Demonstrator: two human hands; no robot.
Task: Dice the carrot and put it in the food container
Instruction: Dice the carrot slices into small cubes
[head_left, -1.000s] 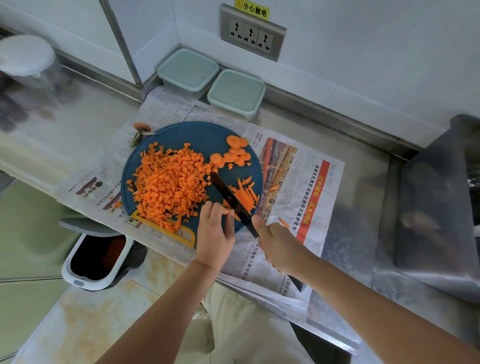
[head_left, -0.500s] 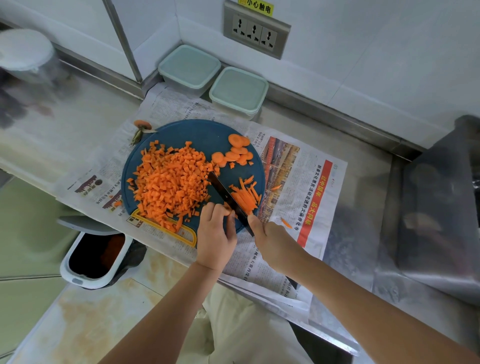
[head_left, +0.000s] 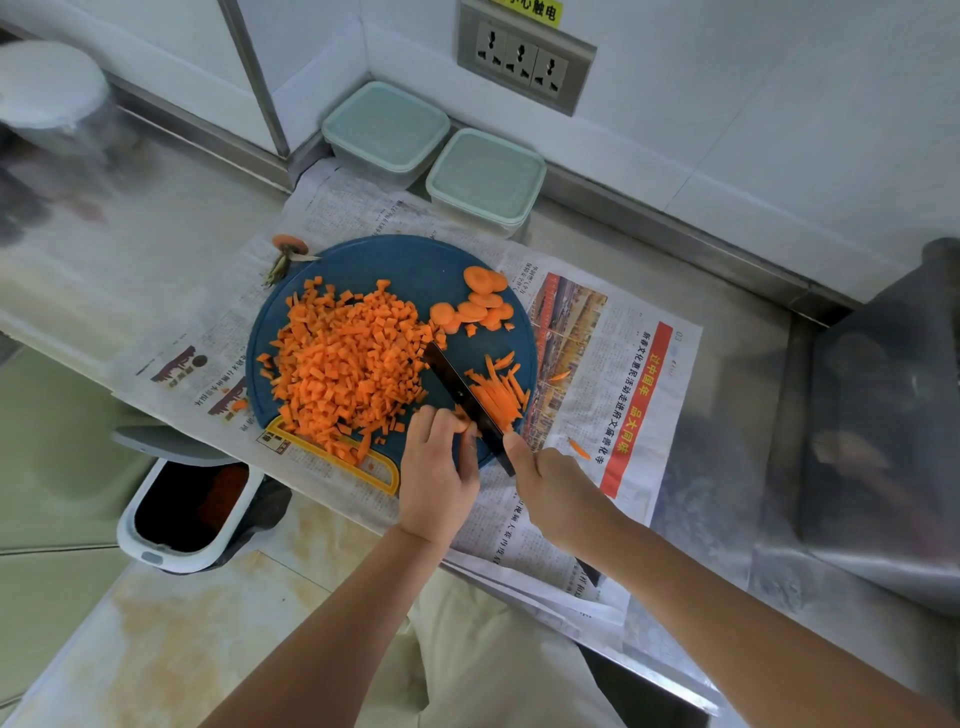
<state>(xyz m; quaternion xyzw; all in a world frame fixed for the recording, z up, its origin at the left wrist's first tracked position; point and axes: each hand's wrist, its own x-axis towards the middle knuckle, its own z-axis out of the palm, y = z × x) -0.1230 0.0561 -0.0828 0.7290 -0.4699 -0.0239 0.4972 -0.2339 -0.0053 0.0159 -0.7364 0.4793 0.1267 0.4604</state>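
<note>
Orange carrot strips — diagonal, alongside black knife, tip far-left.

Steel counter bears newspaper, two lidded containers.

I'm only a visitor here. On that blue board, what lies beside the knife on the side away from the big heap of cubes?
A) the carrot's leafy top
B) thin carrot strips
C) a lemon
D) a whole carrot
B: thin carrot strips lie along the knife on the blue board, on the side away from the heap of cubes.
</note>
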